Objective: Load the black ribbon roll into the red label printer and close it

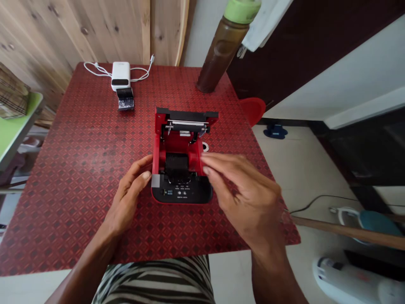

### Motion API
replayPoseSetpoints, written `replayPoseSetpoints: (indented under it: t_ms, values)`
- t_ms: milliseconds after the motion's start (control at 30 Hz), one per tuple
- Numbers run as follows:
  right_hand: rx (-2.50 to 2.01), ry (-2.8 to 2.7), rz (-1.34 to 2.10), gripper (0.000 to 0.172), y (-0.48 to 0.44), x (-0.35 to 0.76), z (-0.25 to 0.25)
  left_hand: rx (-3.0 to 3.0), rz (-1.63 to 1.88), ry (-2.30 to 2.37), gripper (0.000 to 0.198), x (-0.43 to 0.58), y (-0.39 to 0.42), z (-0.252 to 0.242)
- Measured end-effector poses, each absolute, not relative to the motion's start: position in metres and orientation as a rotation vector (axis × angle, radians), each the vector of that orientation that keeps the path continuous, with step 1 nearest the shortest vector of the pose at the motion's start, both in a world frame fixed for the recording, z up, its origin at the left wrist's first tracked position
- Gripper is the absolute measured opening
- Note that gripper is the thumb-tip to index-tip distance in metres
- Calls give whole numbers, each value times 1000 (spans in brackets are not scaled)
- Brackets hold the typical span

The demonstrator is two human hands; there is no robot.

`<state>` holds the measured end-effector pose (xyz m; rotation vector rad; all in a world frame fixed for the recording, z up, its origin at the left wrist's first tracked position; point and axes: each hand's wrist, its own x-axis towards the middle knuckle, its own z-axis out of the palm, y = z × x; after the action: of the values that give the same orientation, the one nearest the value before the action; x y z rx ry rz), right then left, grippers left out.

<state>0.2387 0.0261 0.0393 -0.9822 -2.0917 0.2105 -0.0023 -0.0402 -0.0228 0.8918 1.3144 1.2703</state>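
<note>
Right, on the worktop (79, 177): one red printer (179, 143), lid open, at the middle of the worktop between my hands. Left hand (131, 194): open, fingers loosely spread, tips at or just beside the printer's left side, holding nothing. Right hand (243, 198): blurred, fingers half curled, tips at the red interior beside the black roller (175, 165); whether it has hold of anything, I cannot tell. Behind the printer: one white power bank (120, 76) with white cable (95, 69), one small black block (125, 99) touching its front edge. Back right: one brown bottle (221, 55), green cap (242, 10).
</note>
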Motion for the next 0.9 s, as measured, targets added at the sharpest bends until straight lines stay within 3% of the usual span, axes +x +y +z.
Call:
replayPoseSetpoints:
  t_ms: [300, 500, 900]
  values:
    - [-1140, -2847, 354, 13, 78, 183, 48, 826, 1293, 1277, 47, 2, -39, -12]
    - [-1059, -2904, 248, 22, 93, 173, 38, 855, 1261, 1326, 48, 1, -38, -10]
    - [-1035, -2599, 65, 11, 65, 190, 54, 896, 1230, 1351, 50, 0, -38, -8]
